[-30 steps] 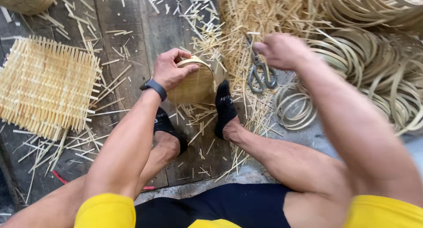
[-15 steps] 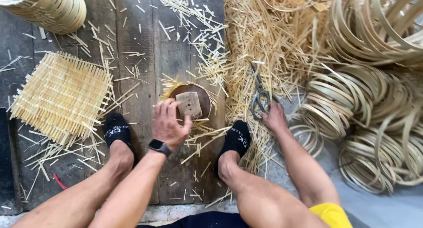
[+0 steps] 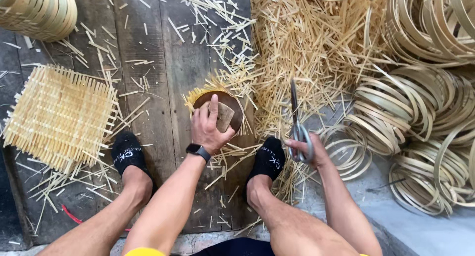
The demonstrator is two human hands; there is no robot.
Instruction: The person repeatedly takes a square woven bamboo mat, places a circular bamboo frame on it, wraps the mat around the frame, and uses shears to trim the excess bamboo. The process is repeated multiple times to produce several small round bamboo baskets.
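So the left hand point(image 3: 208, 129) is now flat on top of a small tan wooden block point(image 3: 225, 116), fingers spread and pressing it down onto a round dark brown wooden disc point(image 3: 232, 105) that sits on the grey plank floor point(image 3: 168, 73) between the two black-socked feet. A second ago that hand was wrapped around a woven piece held up on edge, and now a fringe of yellow bamboo ends point(image 3: 198, 93) pokes out from under the disc, so it looks like the weave has been laid flat and pinned under the form. The right hand point(image 3: 309, 149) has come back from the straw pile and is clenched through the loops of a pair of grey metal scissors point(image 3: 297, 125), blades pointing up and away, just beside the right foot. Further out: a flat square woven bamboo mat point(image 3: 62, 117) lies left of the left foot, a heap of loose pale bamboo splinters point(image 3: 316, 48) spreads behind the scissors, coils of bamboo strip hoops point(image 3: 420, 112) pile up on the right, and stacked round rims point(image 3: 37, 11) sit top left.
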